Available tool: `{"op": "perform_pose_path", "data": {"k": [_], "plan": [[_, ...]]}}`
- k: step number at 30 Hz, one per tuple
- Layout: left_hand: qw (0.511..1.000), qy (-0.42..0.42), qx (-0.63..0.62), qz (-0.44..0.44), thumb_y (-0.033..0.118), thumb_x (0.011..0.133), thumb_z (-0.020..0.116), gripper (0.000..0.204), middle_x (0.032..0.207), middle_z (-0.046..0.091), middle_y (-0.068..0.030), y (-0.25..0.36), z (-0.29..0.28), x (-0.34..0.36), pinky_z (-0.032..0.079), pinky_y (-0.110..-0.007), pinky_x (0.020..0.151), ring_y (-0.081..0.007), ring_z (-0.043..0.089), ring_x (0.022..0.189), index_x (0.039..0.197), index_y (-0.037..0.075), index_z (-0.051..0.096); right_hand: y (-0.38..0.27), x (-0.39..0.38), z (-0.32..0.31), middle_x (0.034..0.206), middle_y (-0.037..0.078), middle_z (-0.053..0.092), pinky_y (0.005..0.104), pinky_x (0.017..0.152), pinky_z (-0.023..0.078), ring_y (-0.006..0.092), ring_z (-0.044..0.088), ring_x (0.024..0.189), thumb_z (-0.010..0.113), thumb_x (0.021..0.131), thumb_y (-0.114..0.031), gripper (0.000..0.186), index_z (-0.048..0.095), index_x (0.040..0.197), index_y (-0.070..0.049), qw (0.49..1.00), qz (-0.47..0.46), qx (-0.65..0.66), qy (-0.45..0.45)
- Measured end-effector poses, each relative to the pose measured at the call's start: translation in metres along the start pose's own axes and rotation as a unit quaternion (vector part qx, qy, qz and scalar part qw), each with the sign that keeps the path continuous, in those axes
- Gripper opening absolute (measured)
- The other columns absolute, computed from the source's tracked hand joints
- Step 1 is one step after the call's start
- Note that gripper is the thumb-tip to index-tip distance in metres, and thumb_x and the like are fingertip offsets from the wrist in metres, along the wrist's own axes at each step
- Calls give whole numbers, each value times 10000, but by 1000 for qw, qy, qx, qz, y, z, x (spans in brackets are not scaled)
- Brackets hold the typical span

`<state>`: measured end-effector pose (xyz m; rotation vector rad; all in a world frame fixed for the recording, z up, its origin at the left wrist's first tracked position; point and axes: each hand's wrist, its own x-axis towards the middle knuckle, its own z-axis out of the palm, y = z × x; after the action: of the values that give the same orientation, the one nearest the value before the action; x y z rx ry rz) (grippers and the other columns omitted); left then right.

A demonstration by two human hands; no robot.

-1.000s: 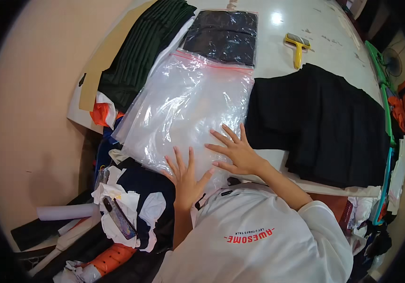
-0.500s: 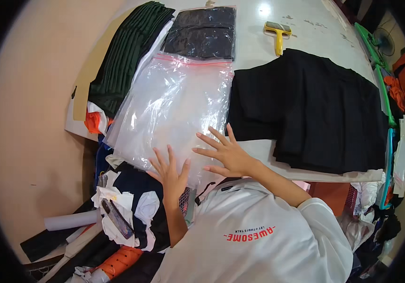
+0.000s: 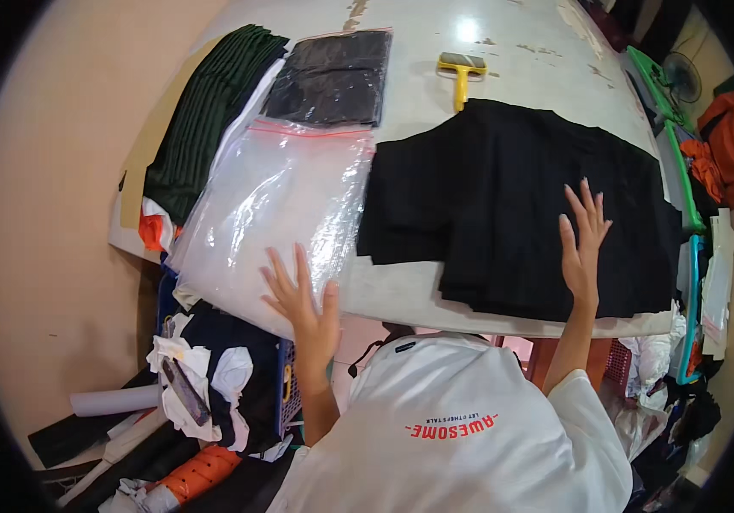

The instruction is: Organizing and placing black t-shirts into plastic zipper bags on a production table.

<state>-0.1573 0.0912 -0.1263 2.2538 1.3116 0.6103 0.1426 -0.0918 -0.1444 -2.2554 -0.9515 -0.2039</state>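
Observation:
With fingers spread, my left hand (image 3: 303, 299) is over the lower part of a stack of clear plastic bags (image 3: 268, 197) that have red seal lines along the top. My right hand (image 3: 585, 239) is open too, fingers apart, over a pile of folded black garments (image 3: 521, 205) on the right of the table. Whether either palm presses down I cannot tell. Beyond the clear bags lies a bagged dark garment (image 3: 328, 77), folded flat in its plastic.
A yellow-handled lint roller (image 3: 462, 77) lies on the white table (image 3: 409, 286) behind the black pile. Dark green folded garments (image 3: 209, 120) are stacked at the far left. Green crates (image 3: 679, 175) stand past the right edge. Scraps and a blue basket (image 3: 286, 385) are below the near left edge.
My right hand has left the clear bags and swung right to the black garments. The left hand stays near the bags' lower edge. The view has shifted slightly.

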Motion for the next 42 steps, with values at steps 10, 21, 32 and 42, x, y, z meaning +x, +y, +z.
{"op": "perform_pose_path", "data": {"k": [10, 21, 32, 42], "plan": [[958, -165, -21, 233, 380, 834, 464, 556, 1408, 76, -179, 100, 133, -20, -22, -626, 940, -422, 46, 1276, 1329, 190, 298, 65, -41, 4, 1382, 82, 247, 588, 978, -10, 305, 141, 1294, 445, 851, -342, 466, 380, 1267, -141, 988, 66, -44, -133], [982, -119, -3, 144, 371, 784, 551, 474, 1042, 544, -55, 143, 163, 18, 203, -412, 887, -202, 436, 1008, 1130, 52, 498, 145, -20, -42, 1228, 166, 401, 486, 980, 196, 337, 330, 1162, 576, 773, -243, 369, 506, 1085, -59, 996, 49, -71, 24], [980, -181, -78, 13, 369, 780, 570, 544, 917, 563, -201, 179, 199, 72, 438, -333, 726, -251, 556, 777, 1102, -58, 466, 203, 1, -80, 922, 227, 543, 384, 732, 436, 351, 544, 851, 641, 717, -328, 508, 453, 1042, 14, 954, 300, 4, -6], [955, -190, -225, -36, 255, 841, 521, 372, 699, 503, -74, 171, 215, 70, 400, -265, 597, -120, 461, 629, 1025, -59, 445, 217, 14, -79, 1121, 273, 490, 301, 888, 387, 302, 516, 1019, 686, 688, -247, 687, 383, 1162, 147, 958, 232, 130, -109]]}}
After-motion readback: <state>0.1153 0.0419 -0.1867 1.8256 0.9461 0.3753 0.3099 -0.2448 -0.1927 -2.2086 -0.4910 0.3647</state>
